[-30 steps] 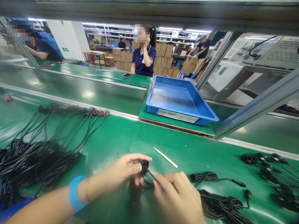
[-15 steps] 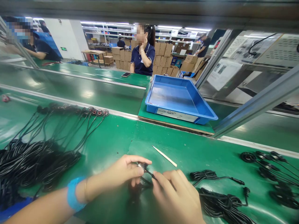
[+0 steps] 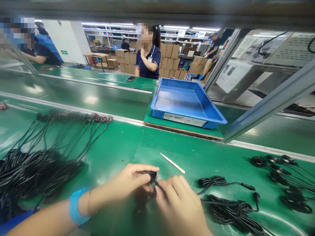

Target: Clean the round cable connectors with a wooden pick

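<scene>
My left hand (image 3: 131, 182) pinches a small round black part (image 3: 152, 175) at the end of a thin black cable, low in the middle of the view. My right hand (image 3: 180, 206) is closed just right of it and grips the cable where it leaves the part. Both hands hover over the green bench (image 3: 137, 144). A pale wooden stick (image 3: 171, 162) lies on the bench just beyond my fingers. My left wrist wears a blue band (image 3: 75, 206).
A heap of black cables (image 3: 36, 170) with round ends in a row (image 3: 100, 118) lies left. More coiled cables (image 3: 231, 209) and round parts (image 3: 278, 170) lie right. A blue tray (image 3: 214, 115) sits beyond. A person in dark blue (image 3: 147, 62) stands across the belt; another (image 3: 36, 54) far left.
My right hand has slid closer to the left hand along the cable. The round part has turned between my left fingers. The view has shifted slightly.
</scene>
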The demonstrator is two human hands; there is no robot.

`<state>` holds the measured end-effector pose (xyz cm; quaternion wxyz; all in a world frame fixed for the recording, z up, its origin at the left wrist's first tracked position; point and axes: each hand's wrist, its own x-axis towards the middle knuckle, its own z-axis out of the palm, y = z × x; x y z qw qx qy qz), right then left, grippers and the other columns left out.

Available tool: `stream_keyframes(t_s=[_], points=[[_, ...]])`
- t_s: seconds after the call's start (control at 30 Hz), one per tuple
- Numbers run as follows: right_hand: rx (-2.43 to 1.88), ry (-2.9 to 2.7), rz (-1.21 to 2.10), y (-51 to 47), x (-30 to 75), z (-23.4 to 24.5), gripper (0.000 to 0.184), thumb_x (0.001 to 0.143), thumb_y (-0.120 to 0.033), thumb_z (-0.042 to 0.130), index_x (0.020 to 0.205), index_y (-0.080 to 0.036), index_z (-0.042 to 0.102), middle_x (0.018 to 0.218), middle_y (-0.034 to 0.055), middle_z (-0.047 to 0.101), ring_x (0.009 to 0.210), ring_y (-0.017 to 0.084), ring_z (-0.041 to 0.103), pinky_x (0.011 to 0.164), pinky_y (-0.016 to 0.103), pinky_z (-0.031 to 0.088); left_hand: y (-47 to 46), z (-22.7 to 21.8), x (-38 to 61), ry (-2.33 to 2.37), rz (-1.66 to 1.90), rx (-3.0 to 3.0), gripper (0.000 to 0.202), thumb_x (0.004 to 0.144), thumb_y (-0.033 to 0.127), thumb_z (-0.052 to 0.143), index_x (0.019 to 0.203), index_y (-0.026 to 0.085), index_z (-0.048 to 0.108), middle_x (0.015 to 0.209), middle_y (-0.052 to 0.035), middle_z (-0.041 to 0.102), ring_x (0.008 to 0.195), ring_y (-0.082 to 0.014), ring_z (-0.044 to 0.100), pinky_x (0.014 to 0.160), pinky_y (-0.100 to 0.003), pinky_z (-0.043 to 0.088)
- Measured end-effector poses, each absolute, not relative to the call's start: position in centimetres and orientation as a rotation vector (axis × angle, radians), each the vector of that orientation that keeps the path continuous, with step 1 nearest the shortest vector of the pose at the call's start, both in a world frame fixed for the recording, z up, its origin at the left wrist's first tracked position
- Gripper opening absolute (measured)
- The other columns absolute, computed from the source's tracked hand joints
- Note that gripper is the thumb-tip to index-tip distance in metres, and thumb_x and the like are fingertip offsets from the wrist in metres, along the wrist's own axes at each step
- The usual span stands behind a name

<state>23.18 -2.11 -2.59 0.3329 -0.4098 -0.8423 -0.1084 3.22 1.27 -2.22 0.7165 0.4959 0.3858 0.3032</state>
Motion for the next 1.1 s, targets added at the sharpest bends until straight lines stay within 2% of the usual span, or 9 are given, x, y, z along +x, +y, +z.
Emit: stream_keyframes(t_s=[0.17, 0.27, 0.4, 0.57, 0.77, 1.1], points=[[-1.055, -2.208, -0.315, -2.2, 22.8, -2.8, 0.006, 0.089, -0.016, 0.060, 0.086, -0.018, 0.064, 0.069, 0.0023, 0.054, 0.064, 0.016, 0.048, 0.057, 0.032, 0.033, 0.6, -1.9, 3.5, 0.904, 0.720, 1.087, 0.041, 0.091, 0.038, 0.059, 0.129, 0.022, 0.062, 0.105, -0.0090, 0.072, 0.088, -0.0211, 0.068, 0.085, -0.034, 0.052], [-1.037, -2.202, -0.330, -2.2, 22.6, -3.1, 0.005, 0.088, -0.016, 0.060, 0.085, -0.018, 0.064, 0.067, 0.0024, 0.054, 0.063, 0.016, 0.047, 0.056, 0.032, 0.032, 0.5, -2.0, 3.7, 0.901, 0.736, 1.093, 0.042, 0.089, 0.034, 0.062, 0.128, 0.021, 0.062, 0.111, -0.0100, 0.070, 0.087, -0.0207, 0.068, 0.085, -0.034, 0.053], [-1.034, -2.222, -0.313, -2.1, 22.6, -3.5, 0.006, 0.088, -0.014, 0.060, 0.085, -0.018, 0.064, 0.069, 0.0030, 0.055, 0.065, 0.016, 0.048, 0.057, 0.032, 0.032, 0.7, -2.7, 3.9, 0.843, 0.758, 1.043, 0.036, 0.088, 0.031, 0.064, 0.121, 0.017, 0.065, 0.111, -0.0115, 0.068, 0.086, -0.0192, 0.066, 0.084, -0.035, 0.053], [-1.028, -2.230, -0.279, -2.1, 22.7, -4.1, 0.007, 0.086, -0.013, 0.062, 0.084, -0.019, 0.064, 0.071, 0.0031, 0.057, 0.065, 0.016, 0.047, 0.057, 0.032, 0.031, 0.7, -3.0, 4.0, 0.773, 0.751, 0.996, 0.037, 0.085, 0.027, 0.068, 0.120, 0.016, 0.063, 0.105, -0.0107, 0.068, 0.083, -0.0168, 0.065, 0.081, -0.032, 0.054], [-1.003, -2.177, -0.270, -2.2, 23.0, -4.5, 0.012, 0.082, -0.012, 0.067, 0.091, -0.019, 0.066, 0.073, 0.0029, 0.059, 0.067, 0.015, 0.047, 0.060, 0.031, 0.033, 0.7, -2.6, 3.7, 0.774, 0.753, 0.954, 0.040, 0.085, 0.026, 0.068, 0.123, 0.015, 0.062, 0.116, -0.0132, 0.067, 0.085, -0.0164, 0.066, 0.083, -0.032, 0.054], [-0.992, -2.230, -0.242, -1.8, 23.1, -5.1, 0.010, 0.079, -0.014, 0.070, 0.087, -0.020, 0.066, 0.079, 0.0038, 0.061, 0.070, 0.016, 0.050, 0.060, 0.032, 0.035, 1.0, -2.2, 3.8, 0.748, 0.751, 0.924, 0.033, 0.083, 0.021, 0.070, 0.115, 0.014, 0.065, 0.107, -0.0116, 0.071, 0.071, -0.0103, 0.067, 0.074, -0.024, 0.054]])
